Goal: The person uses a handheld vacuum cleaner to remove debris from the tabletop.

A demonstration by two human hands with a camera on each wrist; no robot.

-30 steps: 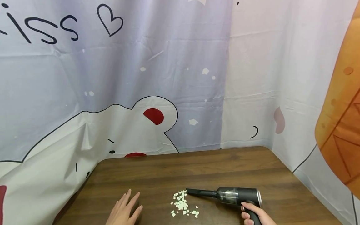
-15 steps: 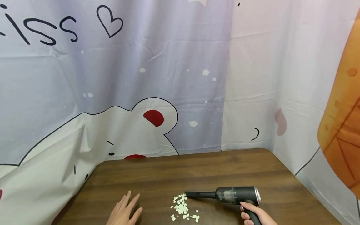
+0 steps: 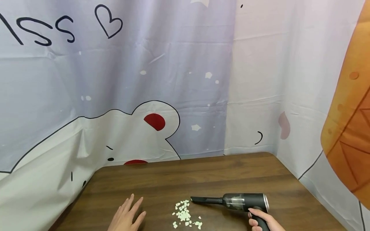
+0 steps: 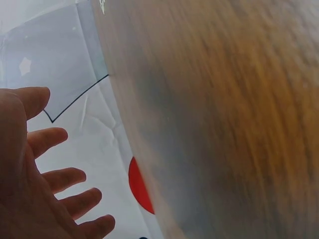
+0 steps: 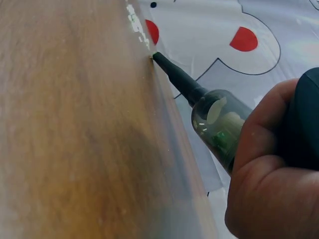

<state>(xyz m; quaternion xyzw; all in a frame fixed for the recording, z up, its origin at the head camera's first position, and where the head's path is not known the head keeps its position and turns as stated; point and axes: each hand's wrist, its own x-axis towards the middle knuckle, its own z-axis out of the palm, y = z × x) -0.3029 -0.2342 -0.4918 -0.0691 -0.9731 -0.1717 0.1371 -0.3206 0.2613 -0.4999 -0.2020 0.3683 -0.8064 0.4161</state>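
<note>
My right hand (image 3: 264, 220) grips the handle of a black handheld vacuum cleaner (image 3: 252, 201), its fingers curled round it. The vacuum's long flat nozzle (image 3: 206, 200) points left, its tip just right of the upper end of a scatter of small pale paper-like scraps (image 3: 183, 215). Through the clear dust cup (image 5: 215, 124) in the right wrist view, a few pale bits and something green show. My left hand (image 3: 125, 215) holds nothing, its fingers spread and straight over the table left of the scraps. In the left wrist view, the left hand (image 4: 45, 179) appears palm side, fingers apart.
The brown wooden table (image 3: 162, 183) has rounded far corners. Behind and beside it hangs a printed cloth (image 3: 202, 96) with a white bear, a heart and lettering. An orange printed shape (image 3: 347, 141) is on the right side.
The nozzle dipped slightly toward the near side, then shifted a little right relative to the scraps. The camera view has turned slightly right. My left hand has hardly moved.
</note>
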